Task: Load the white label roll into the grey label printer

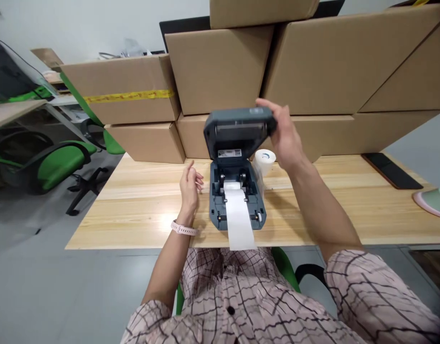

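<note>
A dark grey label printer (215,210) stands on the wooden table with its lid (237,117) raised. From the roll inside it, a white label strip (239,222) runs forward and hangs past the table's front edge. My right hand (282,131) grips the lid at its upper right corner, fingers partly hidden behind it. Just left of the printer, my left hand (191,186) rests by the tabletop, fingers loosely apart and holding nothing. Behind the printer's right side stands a white label roll (265,160).
Cardboard boxes (220,71) are stacked along the back of the table (144,210). To the right lie a black phone (392,170) and a green-and-pink object (435,200), cut off by the frame. Green chairs (62,165) stand on the floor at left.
</note>
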Demonstrator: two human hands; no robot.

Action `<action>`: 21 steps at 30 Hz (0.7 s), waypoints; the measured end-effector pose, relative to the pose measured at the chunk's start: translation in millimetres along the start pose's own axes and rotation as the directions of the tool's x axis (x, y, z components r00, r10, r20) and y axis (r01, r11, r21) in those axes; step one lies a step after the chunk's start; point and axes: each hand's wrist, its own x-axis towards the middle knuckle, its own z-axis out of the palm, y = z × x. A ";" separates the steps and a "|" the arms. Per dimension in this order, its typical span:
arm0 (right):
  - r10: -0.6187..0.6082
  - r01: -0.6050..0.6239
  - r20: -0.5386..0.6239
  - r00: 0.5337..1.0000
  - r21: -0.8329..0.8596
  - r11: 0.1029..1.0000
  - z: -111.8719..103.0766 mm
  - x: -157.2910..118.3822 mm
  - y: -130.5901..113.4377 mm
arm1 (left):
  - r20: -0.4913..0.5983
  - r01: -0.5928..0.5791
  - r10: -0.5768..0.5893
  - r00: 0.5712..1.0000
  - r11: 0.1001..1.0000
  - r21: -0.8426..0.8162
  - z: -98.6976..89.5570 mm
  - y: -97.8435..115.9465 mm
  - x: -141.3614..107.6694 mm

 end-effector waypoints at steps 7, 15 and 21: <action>-0.024 0.019 0.286 0.958 0.021 1.000 -18.5 -132.6 -67.4 | 0.058 -0.703 0.732 0.679 0.625 0.340 -9.1 28.9 -75.8; -0.006 0.022 0.160 0.987 -0.098 0.995 9.8 -171.5 -63.2 | 0.437 -0.782 0.649 0.623 0.537 0.317 -4.9 12.9 -109.7; 0.005 0.002 0.068 0.998 -0.108 0.994 17.2 -174.3 -63.5 | 0.287 -0.773 0.718 0.634 0.568 0.284 8.0 6.7 -108.5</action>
